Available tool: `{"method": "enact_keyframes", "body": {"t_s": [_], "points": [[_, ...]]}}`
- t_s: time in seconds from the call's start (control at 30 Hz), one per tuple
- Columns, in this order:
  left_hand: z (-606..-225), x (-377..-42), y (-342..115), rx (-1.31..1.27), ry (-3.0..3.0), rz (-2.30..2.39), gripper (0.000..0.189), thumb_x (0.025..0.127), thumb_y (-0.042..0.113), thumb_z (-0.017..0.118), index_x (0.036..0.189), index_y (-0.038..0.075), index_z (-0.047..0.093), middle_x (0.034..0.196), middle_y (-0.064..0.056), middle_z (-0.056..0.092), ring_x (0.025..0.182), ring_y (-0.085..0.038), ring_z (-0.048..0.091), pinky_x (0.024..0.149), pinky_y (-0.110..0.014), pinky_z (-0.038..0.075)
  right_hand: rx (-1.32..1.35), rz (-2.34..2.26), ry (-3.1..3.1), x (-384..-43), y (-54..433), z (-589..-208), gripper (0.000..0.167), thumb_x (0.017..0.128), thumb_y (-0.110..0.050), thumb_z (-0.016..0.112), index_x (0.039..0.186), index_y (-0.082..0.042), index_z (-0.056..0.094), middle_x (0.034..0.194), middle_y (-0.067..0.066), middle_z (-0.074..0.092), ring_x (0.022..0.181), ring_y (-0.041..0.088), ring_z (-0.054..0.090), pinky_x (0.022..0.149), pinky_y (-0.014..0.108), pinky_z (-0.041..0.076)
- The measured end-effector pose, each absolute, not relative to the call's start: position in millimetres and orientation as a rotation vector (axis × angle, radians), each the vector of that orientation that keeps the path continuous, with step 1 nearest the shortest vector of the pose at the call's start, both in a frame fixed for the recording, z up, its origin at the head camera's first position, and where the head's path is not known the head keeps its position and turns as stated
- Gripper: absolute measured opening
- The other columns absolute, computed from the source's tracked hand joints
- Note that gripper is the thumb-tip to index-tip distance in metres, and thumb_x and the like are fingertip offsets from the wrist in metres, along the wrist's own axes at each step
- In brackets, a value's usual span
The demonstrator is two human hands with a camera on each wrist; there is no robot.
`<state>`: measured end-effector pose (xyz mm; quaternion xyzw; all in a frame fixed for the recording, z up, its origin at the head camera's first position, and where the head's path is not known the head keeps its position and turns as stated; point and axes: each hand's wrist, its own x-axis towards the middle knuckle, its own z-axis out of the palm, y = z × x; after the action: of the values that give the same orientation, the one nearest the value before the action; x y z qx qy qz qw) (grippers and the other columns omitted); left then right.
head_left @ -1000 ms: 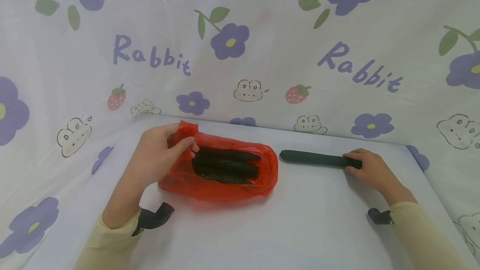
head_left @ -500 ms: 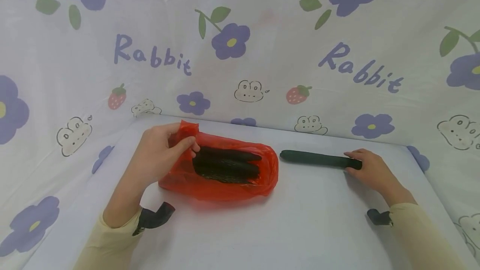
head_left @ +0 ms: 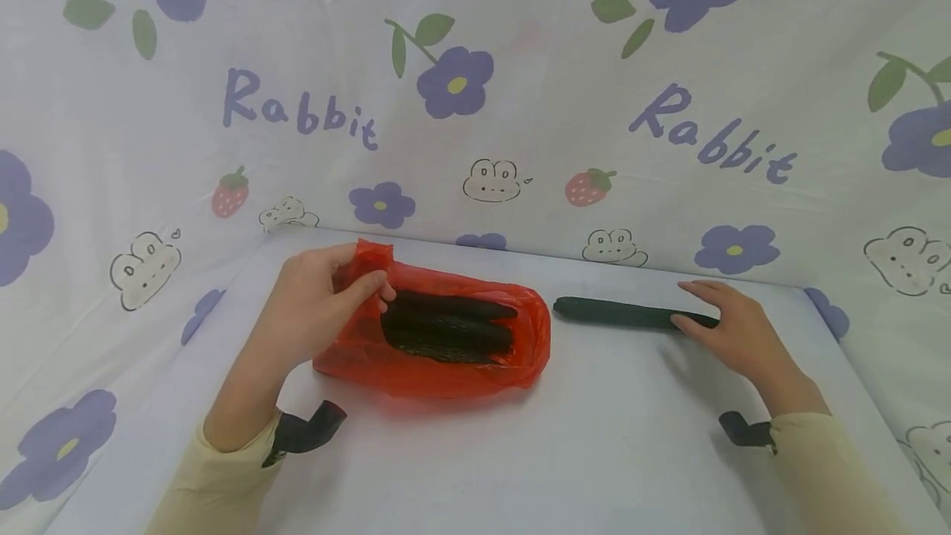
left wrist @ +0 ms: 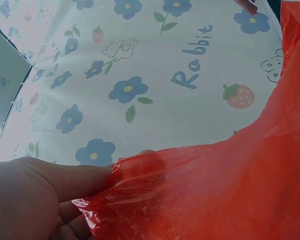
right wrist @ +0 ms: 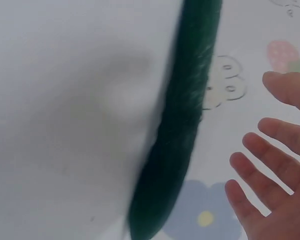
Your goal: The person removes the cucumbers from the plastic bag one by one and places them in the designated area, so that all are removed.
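Observation:
My left hand [head_left: 315, 308] pinches the rim of a red plastic bag [head_left: 431, 380]; the left wrist view shows the thin film [left wrist: 215, 190] between thumb and fingers. Dark green cucumbers [head_left: 449, 337] lie side by side in the bag's mouth, which faces right. A single cucumber [head_left: 617, 314] lies on the white table to the right of the bag. Over its right end my right hand [head_left: 739, 333] is held with thumb and fingers spread. In the right wrist view those fingers [right wrist: 270, 175] are straight and apart from the cucumber [right wrist: 180, 115].
The white table [head_left: 565, 461] ends at the back against a hanging cloth [head_left: 520, 130] printed with flowers, rabbits and strawberries. A dark curved piece sticks out from each sleeve [head_left: 230, 477] at the wrist.
My right hand has let go of the single cucumber's right end, spreading its fingers and lifting slightly. The cucumber stays where it was. The left hand and bag have not moved.

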<state>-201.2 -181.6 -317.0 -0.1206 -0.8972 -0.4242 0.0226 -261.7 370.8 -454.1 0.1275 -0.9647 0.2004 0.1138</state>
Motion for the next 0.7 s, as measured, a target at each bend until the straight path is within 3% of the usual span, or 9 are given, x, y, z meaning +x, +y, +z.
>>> {"method": "enact_keyframes", "body": {"t_s": [0.23, 0.47, 0.7], "points": [[-317, -201, -181, -0.36, -2.798, -1.312, 0.018, 0.107, 0.015, 0.071, 0.121, 0.005, 0.072, 0.092, 0.0, 0.077, 0.089, -0.018, 0.075, 0.097, -0.046, 0.059, 0.401, 0.595, -2.765, -254, 351, -436, 0.061, 0.094, -0.026, 0.086, 0.146, -0.002, 0.064, 0.143, 0.028, 0.062, 0.134, 0.054, 0.055, 0.106, 0.074, 0.044], [-318, -201, -181, -0.374, -2.785, -1.312, 0.015, 0.107, 0.015, 0.071, 0.118, 0.005, 0.073, 0.09, 0.0, 0.076, 0.088, -0.017, 0.075, 0.094, -0.044, 0.059, 0.381, 0.625, -2.778, -252, 329, -423, 0.062, 0.097, -0.033, 0.083, 0.148, -0.003, 0.063, 0.146, 0.028, 0.061, 0.141, 0.055, 0.049, 0.108, 0.076, 0.041], [-318, -200, -180, -0.385, -2.771, -1.33, 0.014, 0.108, 0.014, 0.069, 0.118, 0.005, 0.073, 0.089, 0.0, 0.076, 0.086, -0.017, 0.075, 0.091, -0.043, 0.058, 0.432, 0.656, -2.724, -250, 315, -417, 0.06, 0.096, -0.028, 0.085, 0.146, -0.002, 0.065, 0.144, 0.026, 0.063, 0.139, 0.052, 0.053, 0.107, 0.074, 0.043]]}}
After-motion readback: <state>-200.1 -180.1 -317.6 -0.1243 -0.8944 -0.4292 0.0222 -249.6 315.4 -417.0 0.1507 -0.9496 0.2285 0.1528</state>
